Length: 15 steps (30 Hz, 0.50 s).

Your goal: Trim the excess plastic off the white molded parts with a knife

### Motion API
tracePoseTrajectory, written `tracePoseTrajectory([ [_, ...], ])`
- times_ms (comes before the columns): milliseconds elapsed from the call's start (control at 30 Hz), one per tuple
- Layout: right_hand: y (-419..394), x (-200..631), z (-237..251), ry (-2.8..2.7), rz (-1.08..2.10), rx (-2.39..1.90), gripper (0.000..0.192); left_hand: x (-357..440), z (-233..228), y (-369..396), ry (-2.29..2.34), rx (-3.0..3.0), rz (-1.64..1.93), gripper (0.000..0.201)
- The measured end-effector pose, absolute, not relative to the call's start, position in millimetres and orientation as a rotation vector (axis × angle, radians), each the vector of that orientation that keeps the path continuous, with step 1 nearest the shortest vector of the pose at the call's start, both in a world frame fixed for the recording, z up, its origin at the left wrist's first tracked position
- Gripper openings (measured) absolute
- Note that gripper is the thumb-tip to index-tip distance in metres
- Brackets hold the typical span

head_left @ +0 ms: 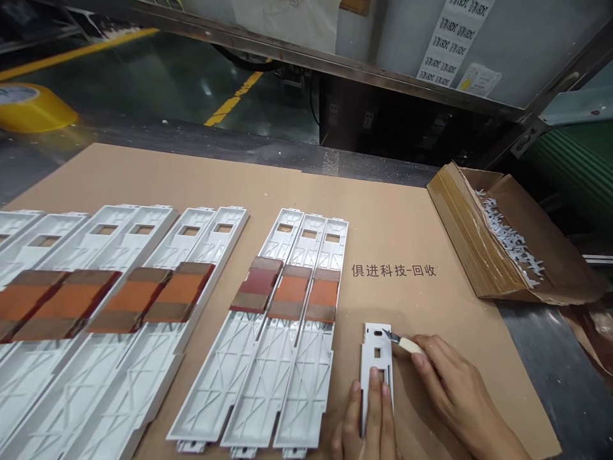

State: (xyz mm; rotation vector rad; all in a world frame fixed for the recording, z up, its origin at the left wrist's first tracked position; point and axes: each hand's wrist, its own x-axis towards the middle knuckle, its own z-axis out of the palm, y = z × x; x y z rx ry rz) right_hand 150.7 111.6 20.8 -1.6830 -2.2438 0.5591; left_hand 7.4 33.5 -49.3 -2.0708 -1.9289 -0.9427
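A small white plastic piece [370,354] with a slot and square holes lies on the cardboard at the lower right. My left hand [371,421] holds it down, fingers over its lower half and along its left edge. Pinched in my right hand [460,390] is a craft knife [408,345] with a pale handle. Its blade meets the piece's upper right edge, beside the slot. To the left of my hands rest three long white ribbed plastic panels [299,364], side by side, with brown and orange blocks [293,287] across them.
More white panels [143,358] with similar blocks line the left side. A cardboard box [460,236] of white plastic scraps [512,239] stands at the right. Printed cardboard [383,217] covers the dark table, and a yellow tape roll [41,112] sits at the far left.
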Motion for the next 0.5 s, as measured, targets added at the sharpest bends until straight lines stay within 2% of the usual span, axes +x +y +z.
tracePoseTrajectory([
  [133,102,158,15,-2.070,0.799,-1.741,0.019,-3,-50,35,-1.827,-2.164,-1.052,0.035],
  [233,94,168,10,-1.929,0.897,-1.782,0.023,-19,-50,36,-1.679,-2.337,-1.179,0.048],
  [400,82,195,5,-1.690,0.939,-1.946,0.039,-46,-38,44,-1.322,-2.653,-0.838,0.029],
  [500,74,216,7,-1.549,0.895,-2.028,0.047,-47,-20,59,-1.219,-2.661,-0.799,0.014],
])
